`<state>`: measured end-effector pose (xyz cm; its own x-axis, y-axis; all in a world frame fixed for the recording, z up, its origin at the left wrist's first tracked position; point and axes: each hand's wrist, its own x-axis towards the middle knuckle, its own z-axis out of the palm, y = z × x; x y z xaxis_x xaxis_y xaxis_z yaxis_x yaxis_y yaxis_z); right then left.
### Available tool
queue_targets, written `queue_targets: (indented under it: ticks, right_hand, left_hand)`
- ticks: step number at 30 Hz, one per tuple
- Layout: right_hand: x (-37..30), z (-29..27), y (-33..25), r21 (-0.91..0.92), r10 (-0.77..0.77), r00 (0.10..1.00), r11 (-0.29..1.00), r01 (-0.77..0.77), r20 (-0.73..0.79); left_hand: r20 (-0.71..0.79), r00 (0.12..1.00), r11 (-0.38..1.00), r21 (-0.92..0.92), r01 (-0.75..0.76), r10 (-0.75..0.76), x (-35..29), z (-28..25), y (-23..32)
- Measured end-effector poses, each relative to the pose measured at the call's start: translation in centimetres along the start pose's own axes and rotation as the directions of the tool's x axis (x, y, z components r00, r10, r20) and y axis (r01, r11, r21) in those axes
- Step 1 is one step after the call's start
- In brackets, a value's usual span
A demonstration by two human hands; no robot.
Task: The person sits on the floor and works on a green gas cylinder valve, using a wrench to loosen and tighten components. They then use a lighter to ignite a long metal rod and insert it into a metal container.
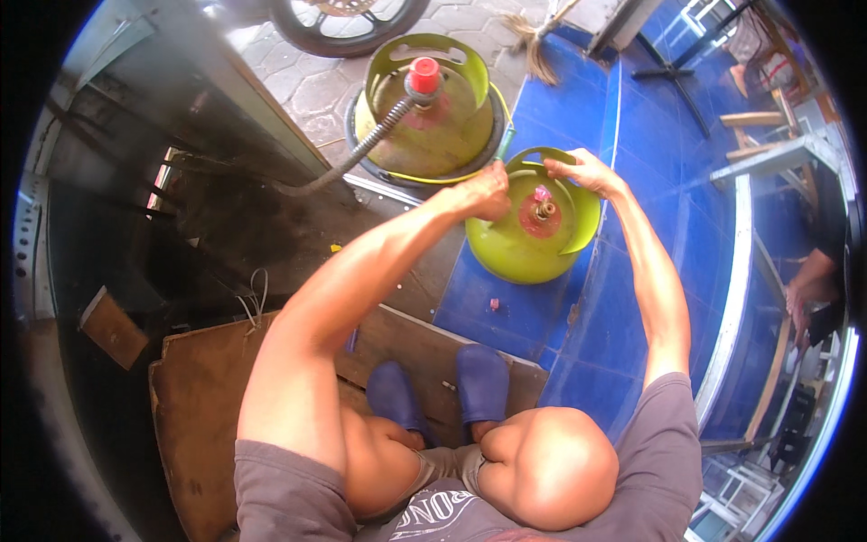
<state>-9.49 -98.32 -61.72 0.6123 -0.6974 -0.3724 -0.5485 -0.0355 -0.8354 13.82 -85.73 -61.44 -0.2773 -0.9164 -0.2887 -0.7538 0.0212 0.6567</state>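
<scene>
A yellow-green gas cylinder [519, 253] stands on blue tiles, a little tilted. Its brass valve [544, 210] shows bare in a reddish ring, with a scrap of pink-red plastic [542, 193] beside it. My left hand [486, 193] is closed at the left side of its collar. On the far right of that collar, my right hand [585, 173] curls its fingers over the rim. Just behind is a second, dirtier green cylinder [424, 149], with a red regulator [424, 76] on its valve. A grey ribbed hose [366, 144] runs from the regulator leftward.
A dark tub with a thin yellow bail and green grip [508, 143] surrounds the second cylinder's base. A pink scrap [494, 304] lies on the tiles. A wheel [348, 27] and broom [531, 54] are beyond. Metal frames [736, 298] stand right, a brown board [212, 388] left.
</scene>
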Motion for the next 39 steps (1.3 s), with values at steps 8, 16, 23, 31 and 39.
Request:
queue_targets:
  ticks: [8, 16, 23, 31, 39]
  right_hand:
    - [-7.1, 3.7, 3.8, 0.394, 0.325, 0.840, 0.907, -0.147, -0.434]
    - [-8.0, 11.8, 4.8, 0.780, 0.586, 0.560, 0.595, 0.192, -0.585]
    - [-10.0, 10.2, 1.4, 0.596, 0.353, 0.629, 0.771, 0.225, -0.693]
    - [-1.2, 11.0, -13.6, 0.006, -0.448, 0.595, 0.796, 0.605, -0.668]
    - [16.7, 12.6, -16.5, 0.913, 0.027, 0.985, 0.380, 0.147, -0.170]
  left_hand:
    - [-0.268, 0.953, 0.968, 0.237, -0.078, 0.142, 0.9, 0.4, 2.8]
    - [-0.311, 0.856, 0.800, 0.573, -0.178, 0.414, 4.6, 0.0, 4.5]
    - [-0.841, 0.269, 0.880, 0.470, -0.065, 0.469, -2.0, -7.4, 2.6]
    - [-0.929, 0.351, 0.991, -0.133, -0.024, -0.117, -2.8, -11.6, -1.9]
    - [-0.892, 0.452, 0.976, -0.113, -0.185, -0.018, -2.7, -11.5, -2.7]
